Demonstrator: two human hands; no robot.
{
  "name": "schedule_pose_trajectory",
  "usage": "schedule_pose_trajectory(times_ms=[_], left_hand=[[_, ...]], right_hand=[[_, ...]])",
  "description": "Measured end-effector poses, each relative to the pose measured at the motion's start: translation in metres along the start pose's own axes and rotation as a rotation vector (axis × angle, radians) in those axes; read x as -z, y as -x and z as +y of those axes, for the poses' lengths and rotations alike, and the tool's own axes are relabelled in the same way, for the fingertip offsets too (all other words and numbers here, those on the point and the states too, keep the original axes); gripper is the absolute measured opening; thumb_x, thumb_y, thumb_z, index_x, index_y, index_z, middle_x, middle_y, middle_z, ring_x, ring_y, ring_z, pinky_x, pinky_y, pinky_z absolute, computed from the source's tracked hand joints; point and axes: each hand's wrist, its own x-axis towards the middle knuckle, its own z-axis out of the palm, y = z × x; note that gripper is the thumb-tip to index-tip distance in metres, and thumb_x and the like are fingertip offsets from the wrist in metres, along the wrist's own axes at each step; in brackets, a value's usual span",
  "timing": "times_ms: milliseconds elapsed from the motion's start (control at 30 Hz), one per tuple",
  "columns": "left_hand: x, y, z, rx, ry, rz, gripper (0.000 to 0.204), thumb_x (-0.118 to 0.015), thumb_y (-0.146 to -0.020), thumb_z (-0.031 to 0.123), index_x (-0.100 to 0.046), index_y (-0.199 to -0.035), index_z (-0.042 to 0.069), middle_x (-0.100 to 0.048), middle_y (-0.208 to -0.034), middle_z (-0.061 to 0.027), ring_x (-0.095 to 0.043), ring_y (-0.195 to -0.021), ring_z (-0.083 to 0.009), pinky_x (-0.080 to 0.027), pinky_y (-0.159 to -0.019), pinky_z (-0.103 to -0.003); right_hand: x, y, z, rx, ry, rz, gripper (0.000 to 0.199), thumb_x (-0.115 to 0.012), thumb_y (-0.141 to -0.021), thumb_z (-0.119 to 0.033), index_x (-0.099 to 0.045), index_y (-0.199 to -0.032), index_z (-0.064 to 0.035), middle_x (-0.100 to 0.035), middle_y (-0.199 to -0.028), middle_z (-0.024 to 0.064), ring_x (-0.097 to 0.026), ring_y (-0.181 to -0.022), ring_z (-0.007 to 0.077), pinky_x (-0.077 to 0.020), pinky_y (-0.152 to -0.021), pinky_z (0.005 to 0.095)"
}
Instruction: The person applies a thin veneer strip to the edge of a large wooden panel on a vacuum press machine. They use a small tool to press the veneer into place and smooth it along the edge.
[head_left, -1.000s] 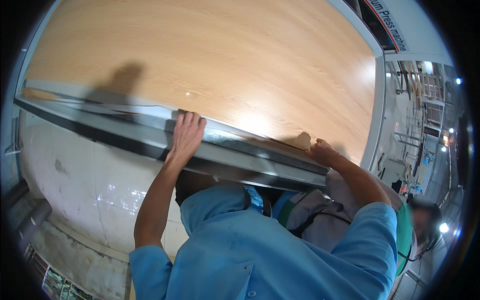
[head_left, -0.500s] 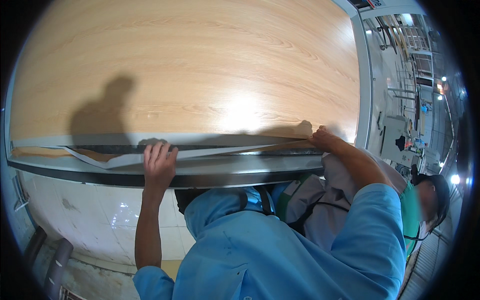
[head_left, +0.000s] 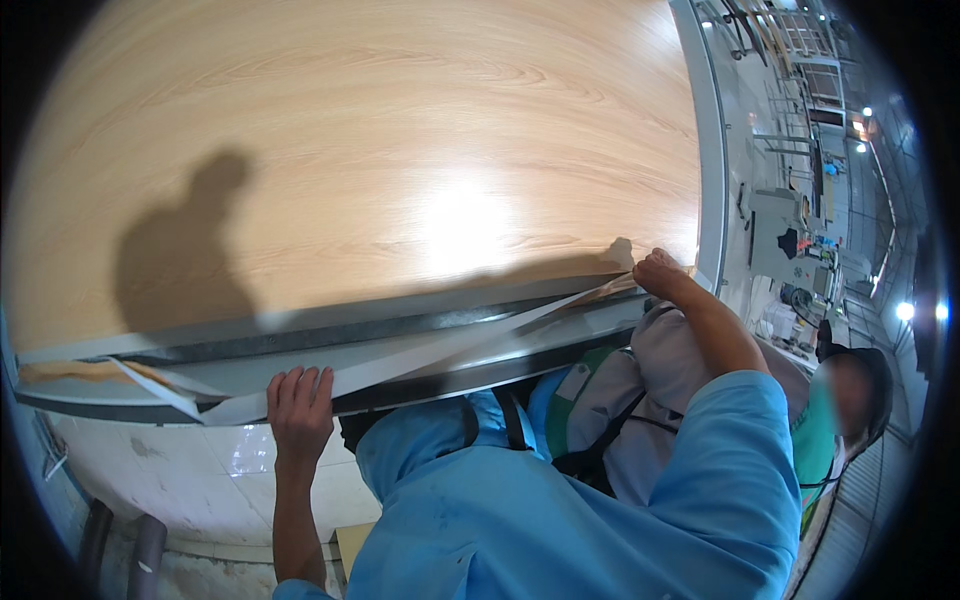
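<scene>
A long pale strip (head_left: 420, 362), white with a brown part towards its right end, runs slantwise along the near edge of a wood-grain board (head_left: 380, 150). It looks like tape or a peeled film; I cannot tell which. My left hand (head_left: 300, 410) has its fingers together over the strip, just outside the board's edge, thumb hidden. At the right end, my right hand (head_left: 662, 274) pinches the strip close to the board's corner. Left of my left hand the strip folds and twists loosely. A dark channel (head_left: 400, 328) shows along the grey frame (head_left: 375, 303).
Beside me on the right is a person in a cap (head_left: 870, 385). Grey-framed edging (head_left: 710, 130) bounds the board's right side. Beyond it stand racks and machines (head_left: 785, 235). White tiles (head_left: 225, 465) and dark pipes (head_left: 148, 550) lie below left.
My left hand has drawn the strip towards me, away from the dark channel, which now shows more. My right hand stays near the right corner. The whole view has tilted slightly.
</scene>
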Motion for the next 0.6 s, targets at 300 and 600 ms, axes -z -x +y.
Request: schedule_pose_trajectory(times_ms=[300, 600], left_hand=[[0.0, 0.007, -0.005, 0.03, -0.008, -0.091, 0.028, -0.063, -0.072, -0.002, -0.067, -0.099, 0.001, -0.064, -0.099, -0.0136, -0.059, -0.097, -0.0305, -0.045, -0.089, -0.047], [-0.011, 0.022, -0.02, 0.071, -0.028, -0.179, 0.028, -0.057, -0.071, -0.004, -0.064, -0.098, -0.002, -0.061, -0.102, -0.0163, -0.056, -0.102, -0.0341, -0.044, -0.09, -0.049]], right_hand=[[-0.038, 0.012, 0.026, -0.063, -0.126, -0.043, 0.012, -0.061, -0.078, -0.014, -0.067, -0.081, -0.0033, -0.069, -0.079, 0.0113, -0.069, -0.08, 0.0252, -0.0468, -0.079, 0.036], [-0.112, 0.022, 0.046, -0.168, -0.15, 0.089, 0.013, -0.056, -0.081, -0.015, -0.064, -0.078, -0.0057, -0.068, -0.073, 0.0113, -0.068, -0.071, 0.0236, -0.0465, -0.076, 0.0352]])
